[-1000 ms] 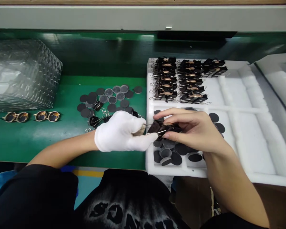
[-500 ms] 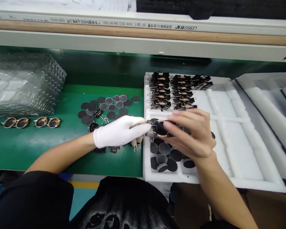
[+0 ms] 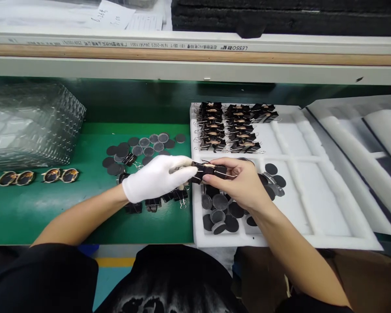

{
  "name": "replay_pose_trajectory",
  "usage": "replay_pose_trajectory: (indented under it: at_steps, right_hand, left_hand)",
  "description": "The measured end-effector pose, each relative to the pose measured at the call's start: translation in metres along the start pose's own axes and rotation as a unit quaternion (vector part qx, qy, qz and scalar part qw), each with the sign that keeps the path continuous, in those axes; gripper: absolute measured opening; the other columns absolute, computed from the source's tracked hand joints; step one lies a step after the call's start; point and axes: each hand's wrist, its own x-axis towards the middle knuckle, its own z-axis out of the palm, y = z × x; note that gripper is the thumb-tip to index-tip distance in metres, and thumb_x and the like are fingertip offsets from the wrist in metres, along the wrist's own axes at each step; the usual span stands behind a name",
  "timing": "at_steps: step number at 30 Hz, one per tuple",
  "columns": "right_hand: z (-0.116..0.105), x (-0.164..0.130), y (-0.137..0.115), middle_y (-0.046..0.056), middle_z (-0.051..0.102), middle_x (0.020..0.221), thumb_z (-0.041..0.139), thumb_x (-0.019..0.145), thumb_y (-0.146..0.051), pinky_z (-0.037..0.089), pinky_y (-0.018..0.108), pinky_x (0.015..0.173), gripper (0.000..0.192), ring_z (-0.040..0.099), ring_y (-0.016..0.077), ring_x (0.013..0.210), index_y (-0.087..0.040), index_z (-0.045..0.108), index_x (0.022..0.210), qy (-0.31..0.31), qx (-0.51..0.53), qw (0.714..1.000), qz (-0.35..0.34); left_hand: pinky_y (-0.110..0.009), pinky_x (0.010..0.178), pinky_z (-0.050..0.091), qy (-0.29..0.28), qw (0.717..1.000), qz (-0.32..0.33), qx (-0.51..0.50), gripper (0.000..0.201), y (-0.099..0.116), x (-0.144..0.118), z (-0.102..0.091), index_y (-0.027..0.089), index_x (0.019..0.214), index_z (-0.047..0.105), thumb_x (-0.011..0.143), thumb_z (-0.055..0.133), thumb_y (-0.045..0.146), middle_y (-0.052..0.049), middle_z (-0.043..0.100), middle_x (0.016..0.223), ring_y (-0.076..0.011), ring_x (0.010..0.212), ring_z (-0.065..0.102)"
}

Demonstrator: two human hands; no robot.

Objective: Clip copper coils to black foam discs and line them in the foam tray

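Note:
My left hand point(image 3: 156, 177), in a white glove, and my bare right hand point(image 3: 244, 182) together pinch a small clipped assembly point(image 3: 208, 170): dark round pieces held by black binder clips. They hold it just above the left edge of a white foam tray point(image 3: 313, 204). Loose dark discs point(image 3: 221, 213) lie in the tray compartment under my right hand. Rows of finished clipped pieces point(image 3: 231, 126) fill the tray's far-left compartment. More discs point(image 3: 140, 148) and loose binder clips point(image 3: 156, 202) lie on the green bench by my left hand.
Two pairs of amber round-lens frames point(image 3: 35, 176) lie at the left on the green bench point(image 3: 52, 208). A stack of clear plastic trays point(image 3: 29, 121) stands behind them. Another white foam tray point(image 3: 371, 143) sits at the right. A shelf rail point(image 3: 195, 65) runs overhead.
The view has tilted up and shifted. Both hands moved slightly left with the clipped piece; my right hand turned, uncovering discs at the right of the compartment.

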Motion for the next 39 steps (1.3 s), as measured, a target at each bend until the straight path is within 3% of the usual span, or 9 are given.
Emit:
replay_pose_trajectory:
  at_steps: [5, 11, 16, 20, 24, 27, 30, 35, 39]
  right_hand:
    - [0.001, -0.005, -0.002, 0.004, 0.081, 0.091, 0.097, 0.064, -0.038, 0.065, 0.035, 0.07, 0.041, 0.077, 0.0247, 0.079, -0.022, 0.081, 0.098, 0.026, 0.041, 0.999, 0.005]
    - [-0.005, -0.004, -0.003, 0.003, 0.081, 0.097, 0.093, 0.071, -0.038, 0.063, 0.036, 0.076, 0.033, 0.077, 0.0245, 0.085, -0.024, 0.08, 0.098, -0.004, 0.011, 1.0, -0.013]
    - [-0.026, -0.003, -0.029, 0.003, 0.078, 0.097, 0.08, 0.086, -0.036, 0.058, 0.039, 0.085, 0.016, 0.073, 0.0234, 0.089, -0.024, 0.076, 0.097, -0.112, -0.139, 0.981, -0.075]
    - [-0.06, 0.007, -0.048, 0.003, 0.076, 0.099, 0.074, 0.089, -0.028, 0.057, 0.039, 0.088, 0.009, 0.071, 0.0226, 0.093, -0.024, 0.073, 0.097, -0.162, -0.222, 0.953, -0.128]
    - [-0.132, 0.04, -0.031, 0.005, 0.075, 0.101, 0.078, 0.086, -0.04, 0.056, 0.045, 0.092, 0.021, 0.07, 0.0258, 0.096, -0.026, 0.074, 0.101, -0.069, -0.244, 0.949, -0.189]
    - [-0.194, 0.077, 0.001, 0.009, 0.073, 0.114, 0.079, 0.081, -0.055, 0.053, 0.049, 0.102, 0.036, 0.067, 0.0309, 0.111, -0.025, 0.073, 0.099, 0.06, -0.257, 0.952, -0.157]
    - [-0.233, 0.112, 0.033, 0.015, 0.068, 0.126, 0.078, 0.076, -0.062, 0.049, 0.054, 0.104, 0.046, 0.063, 0.0366, 0.117, -0.022, 0.075, 0.099, 0.136, -0.308, 0.935, -0.109]
    - [-0.243, 0.145, 0.071, 0.013, 0.067, 0.1, 0.082, 0.073, -0.055, 0.041, 0.061, 0.108, 0.043, 0.057, 0.0373, 0.111, -0.021, 0.079, 0.098, 0.163, -0.34, 0.923, -0.072]
    - [-0.235, 0.15, 0.092, 0.013, 0.062, 0.107, 0.078, 0.077, -0.056, 0.041, 0.059, 0.11, 0.045, 0.054, 0.035, 0.115, -0.022, 0.078, 0.107, 0.165, -0.346, 0.922, -0.061]
  left_hand:
    - [-0.022, 0.066, 0.051, 0.04, 0.999, -0.007, -0.036, 0.036, 0.006, -0.002, 0.007, 0.017, 0.108, 0.071, 0.102, 0.052, 0.047, 0.002, 0.074, 0.076, -0.0138, 0.07, 0.072]
    - [-0.023, 0.065, 0.05, 0.034, 0.999, 0.002, -0.005, 0.038, 0.004, -0.005, 0.006, 0.018, 0.115, 0.07, 0.103, 0.049, 0.048, 0.001, 0.074, 0.081, -0.0139, 0.071, 0.07]
    - [-0.025, 0.071, 0.05, -0.008, 0.995, 0.082, 0.052, 0.037, 0.004, -0.006, 0.003, 0.024, 0.129, 0.066, 0.103, 0.053, 0.047, 0.001, 0.074, 0.092, -0.0138, 0.076, 0.067]
    - [-0.03, 0.084, 0.056, -0.028, 0.994, 0.061, 0.091, 0.062, 0.009, -0.008, 0.004, 0.026, 0.157, 0.042, 0.102, 0.055, 0.05, -0.004, 0.075, 0.113, -0.0195, 0.098, 0.072]
    - [-0.035, 0.094, 0.056, -0.01, 0.979, 0.053, 0.195, 0.053, 0.014, -0.012, -0.002, 0.025, 0.153, 0.047, 0.104, 0.05, 0.046, -0.008, 0.068, 0.137, -0.0234, 0.116, 0.069]
    - [-0.035, 0.097, 0.055, -0.011, 0.969, 0.071, 0.235, 0.044, 0.015, -0.016, -0.007, 0.027, 0.146, 0.055, 0.106, 0.046, 0.044, -0.006, 0.066, 0.141, -0.0234, 0.119, 0.069]
    - [-0.034, 0.097, 0.056, -0.015, 0.962, 0.09, 0.256, 0.041, 0.016, -0.018, -0.009, 0.029, 0.143, 0.058, 0.105, 0.048, 0.043, -0.005, 0.068, 0.139, -0.0238, 0.119, 0.069]
    - [-0.034, 0.095, 0.057, -0.012, 0.957, 0.097, 0.273, 0.036, 0.016, -0.016, -0.009, 0.027, 0.136, 0.061, 0.105, 0.048, 0.039, -0.005, 0.069, 0.135, -0.0232, 0.115, 0.071]
    - [-0.034, 0.095, 0.057, -0.021, 0.957, 0.098, 0.274, 0.034, 0.014, -0.012, -0.01, 0.026, 0.134, 0.061, 0.104, 0.049, 0.037, -0.005, 0.069, 0.134, -0.0224, 0.112, 0.071]
